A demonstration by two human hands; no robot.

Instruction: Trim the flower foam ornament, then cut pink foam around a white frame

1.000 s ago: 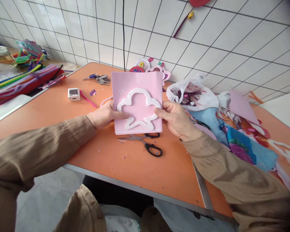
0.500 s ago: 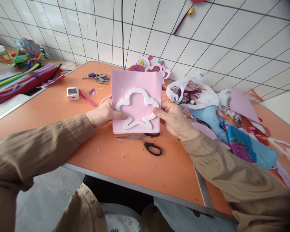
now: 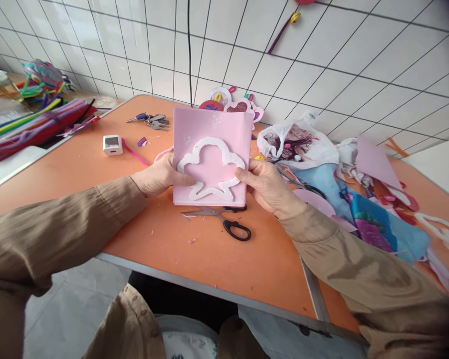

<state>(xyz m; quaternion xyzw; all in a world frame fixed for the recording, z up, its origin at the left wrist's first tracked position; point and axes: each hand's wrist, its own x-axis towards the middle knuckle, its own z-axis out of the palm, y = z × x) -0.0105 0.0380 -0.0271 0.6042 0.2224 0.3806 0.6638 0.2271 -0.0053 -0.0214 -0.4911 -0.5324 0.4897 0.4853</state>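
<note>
Between my hands is a pink sheet, apparently folded or layered, held up above the table. A white cloud-shaped outline with a pointed base, a cut-out frame, lies against its front. My left hand grips the left edges, its thumb pressing on the outline's lower left. On the right edge my right hand pinches sheet and outline, thumb in front; the fingers behind are hidden. Just below the sheet, black-handled scissors lie partly spread on the orange table.
Keys, a white charger plug and a pink strip lie at the left. Decorated cut-outs lean on the tiled wall. To the right are a white plastic bag, more scissors, blue fabric and pink scraps.
The pink sheet has shifted very slightly, and its upper right edge now leans further right. Both hands keep their hold; the scissors have not moved.
</note>
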